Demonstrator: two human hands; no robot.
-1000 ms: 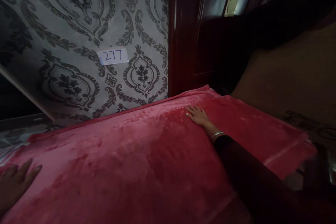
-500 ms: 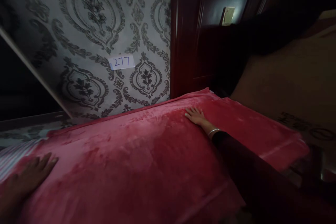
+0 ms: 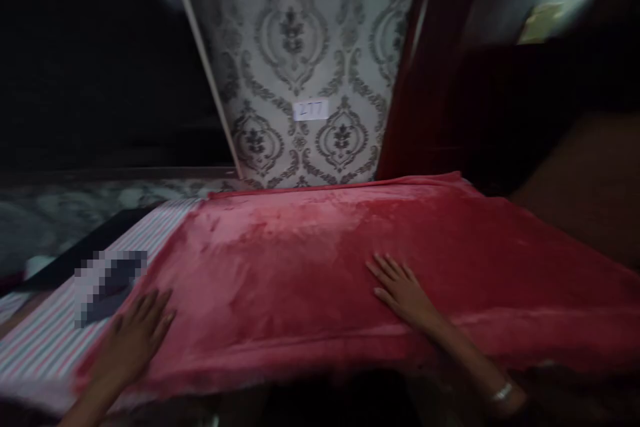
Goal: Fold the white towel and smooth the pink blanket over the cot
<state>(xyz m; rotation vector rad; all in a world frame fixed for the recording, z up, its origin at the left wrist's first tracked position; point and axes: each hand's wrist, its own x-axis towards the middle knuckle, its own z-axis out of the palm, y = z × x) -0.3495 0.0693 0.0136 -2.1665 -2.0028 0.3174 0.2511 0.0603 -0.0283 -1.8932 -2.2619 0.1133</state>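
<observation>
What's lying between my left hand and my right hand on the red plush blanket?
Nothing but bare red plush blanket, seen in the head view; the left hand and right hand both lie flat on it.

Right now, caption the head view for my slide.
The left hand and right hand lie flat on a plush red blanket.

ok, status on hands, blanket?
Left hand flat on red blanket, near-left corner. Right hand flat near its front edge. Blanket spread over striped sheet. Dark blurred item on sheet, left.
</observation>
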